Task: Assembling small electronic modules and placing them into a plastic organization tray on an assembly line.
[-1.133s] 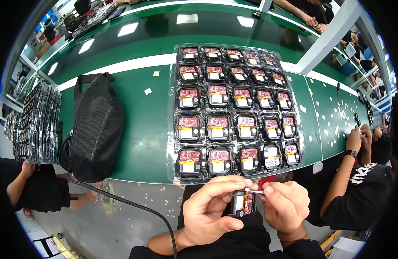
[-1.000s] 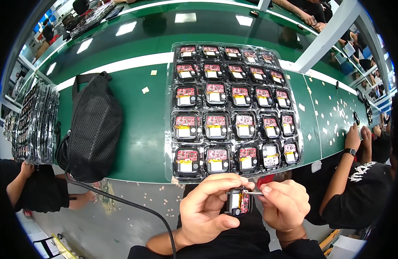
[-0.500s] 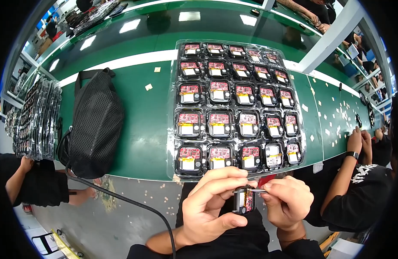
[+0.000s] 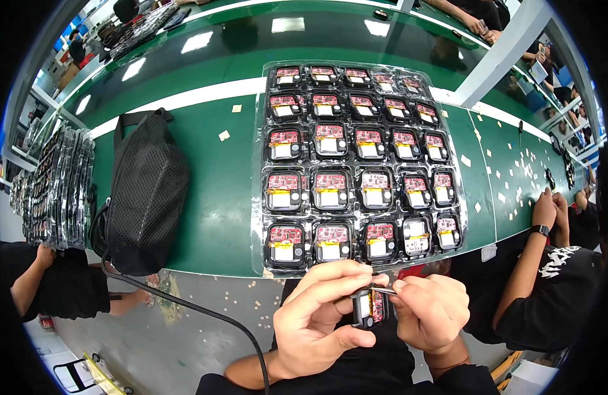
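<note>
In front of my body, below the table's near edge, my left hand grips a small black watch case by its sides. The case is open and tilted, showing a red circuit board, yellow tape and a pale battery-like block. My right hand pinches slim metal tweezers, whose tip is at the upper edge of the case. My fingers hide part of the tweezers. Just beyond my hands lies a clear plastic tray with rows of similar open black cases.
A black mesh bag lies on the green table, left of the tray. Stacked trays stand at the far left. Small pale squares are scattered on the right. A black cable hangs at lower left. A co-worker's hands work at right.
My right hand and the tweezers have shifted slightly left, along with the watch case. The tweezers' tip stays at the case's upper edge. Both grips look the same.
</note>
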`<state>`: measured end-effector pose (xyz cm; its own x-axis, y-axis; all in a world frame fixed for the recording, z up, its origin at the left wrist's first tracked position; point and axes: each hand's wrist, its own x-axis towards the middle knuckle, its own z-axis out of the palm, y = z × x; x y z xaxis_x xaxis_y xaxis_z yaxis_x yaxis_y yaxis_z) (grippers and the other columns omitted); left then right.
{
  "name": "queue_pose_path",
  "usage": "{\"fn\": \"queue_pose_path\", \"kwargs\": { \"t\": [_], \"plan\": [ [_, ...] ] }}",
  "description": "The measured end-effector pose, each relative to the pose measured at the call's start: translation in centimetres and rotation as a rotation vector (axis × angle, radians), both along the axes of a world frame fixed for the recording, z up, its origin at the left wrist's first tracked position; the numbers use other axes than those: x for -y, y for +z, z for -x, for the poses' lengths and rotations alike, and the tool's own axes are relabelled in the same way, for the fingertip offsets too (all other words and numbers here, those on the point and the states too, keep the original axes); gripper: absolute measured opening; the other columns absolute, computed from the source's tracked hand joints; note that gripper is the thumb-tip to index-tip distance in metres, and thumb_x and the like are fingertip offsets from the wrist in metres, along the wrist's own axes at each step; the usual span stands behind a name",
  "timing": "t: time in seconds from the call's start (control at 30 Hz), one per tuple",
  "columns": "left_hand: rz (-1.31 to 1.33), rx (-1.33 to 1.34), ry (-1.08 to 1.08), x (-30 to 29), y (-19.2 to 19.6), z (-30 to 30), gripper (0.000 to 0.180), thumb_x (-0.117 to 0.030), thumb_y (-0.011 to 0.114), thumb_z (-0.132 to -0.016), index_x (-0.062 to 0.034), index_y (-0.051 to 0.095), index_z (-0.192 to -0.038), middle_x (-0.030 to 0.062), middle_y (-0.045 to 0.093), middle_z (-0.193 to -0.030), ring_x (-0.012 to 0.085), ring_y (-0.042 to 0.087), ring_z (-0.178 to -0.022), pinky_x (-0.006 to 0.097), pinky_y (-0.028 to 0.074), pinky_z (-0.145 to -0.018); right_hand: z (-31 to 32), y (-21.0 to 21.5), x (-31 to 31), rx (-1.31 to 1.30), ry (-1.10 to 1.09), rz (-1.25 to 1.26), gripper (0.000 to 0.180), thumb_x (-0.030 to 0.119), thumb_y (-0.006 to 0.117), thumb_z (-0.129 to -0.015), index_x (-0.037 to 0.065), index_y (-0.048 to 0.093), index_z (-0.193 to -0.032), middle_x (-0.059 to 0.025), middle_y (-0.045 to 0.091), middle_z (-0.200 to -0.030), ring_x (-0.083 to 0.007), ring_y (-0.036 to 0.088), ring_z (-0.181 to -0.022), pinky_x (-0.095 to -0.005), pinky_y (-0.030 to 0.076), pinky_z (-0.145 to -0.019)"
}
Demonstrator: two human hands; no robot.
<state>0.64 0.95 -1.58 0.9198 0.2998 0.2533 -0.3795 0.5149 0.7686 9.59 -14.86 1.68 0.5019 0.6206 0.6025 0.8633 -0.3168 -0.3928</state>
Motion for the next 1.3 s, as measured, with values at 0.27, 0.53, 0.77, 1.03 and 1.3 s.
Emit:
{"fn": "queue_pose_path", "kwargs": {
  "t": [0.27,0.53,0.77,1.03,1.3],
  "plan": [
    [-0.295,-0.054,0.169,-2.4,3.6,-0.5,0.068,-0.039,0.089,-0.073,0.0044,0.056,-0.113,0.0174,0.056,-0.11,0.0352,0.07,-0.098,0.047,0.058,-0.089,-3.2,-0.3,3.5,-0.108,-0.295,-0.428,0.013,0.007,0.068,-0.092,0.0,0.064,-0.103,-0.0079,0.069,-0.085,-0.0123,0.06,-0.063,-0.0229,0.044,-0.055],
    [-0.701,0.041,0.146,-6.7,8.8,-9.7,0.048,-0.008,0.083,-0.078,0.0029,0.058,-0.118,0.0171,0.051,-0.131,0.0259,0.065,-0.106,0.04,0.055,-0.094,-10.4,-6.9,7.8,-0.658,-0.538,-0.605,0.018,0.012,0.061,-0.099,-0.003,0.061,-0.11,-0.005,0.066,-0.088,-0.0049,0.053,-0.066,-0.0194,0.042,-0.058],
    [-1.377,-0.018,0.25,-6.2,8.7,-21.5,0.028,-0.01,0.081,-0.078,0.0003,0.059,-0.09,0.0091,0.062,-0.088,0.0187,0.064,-0.088,0.033,0.053,-0.085,-10.0,-6.7,7.3,-0.636,-0.494,-0.606,0.015,0.008,0.063,-0.097,-0.004,0.062,-0.106,-0.0021,0.065,-0.082,-0.0032,0.054,-0.067,-0.0197,0.042,-0.056],
    [-1.701,-0.145,0.265,-5.8,5.9,-26.3,0.026,-0.024,0.077,-0.081,-0.0017,0.067,-0.088,0.0149,0.066,-0.087,0.0325,0.064,-0.089,0.042,0.05,-0.08,-9.8,-6.5,7.5,-0.646,-0.516,-0.597,0.014,0.006,0.065,-0.096,-0.005,0.063,-0.104,-0.0029,0.065,-0.08,-0.005,0.057,-0.068,-0.0203,0.044,-0.058],
    [-1.546,0.255,0.327,-4.3,7.8,-20.9,0.036,-0.02,0.075,-0.084,0.0004,0.066,-0.112,0.0167,0.063,-0.114,0.0349,0.059,-0.111,0.041,0.046,-0.098,-9.9,-6.9,7.4,-0.63,-0.522,-0.607,0.013,0.003,0.066,-0.094,-0.006,0.063,-0.103,-0.0024,0.065,-0.079,-0.0048,0.057,-0.069,-0.0205,0.044,-0.059]
  ]
}}
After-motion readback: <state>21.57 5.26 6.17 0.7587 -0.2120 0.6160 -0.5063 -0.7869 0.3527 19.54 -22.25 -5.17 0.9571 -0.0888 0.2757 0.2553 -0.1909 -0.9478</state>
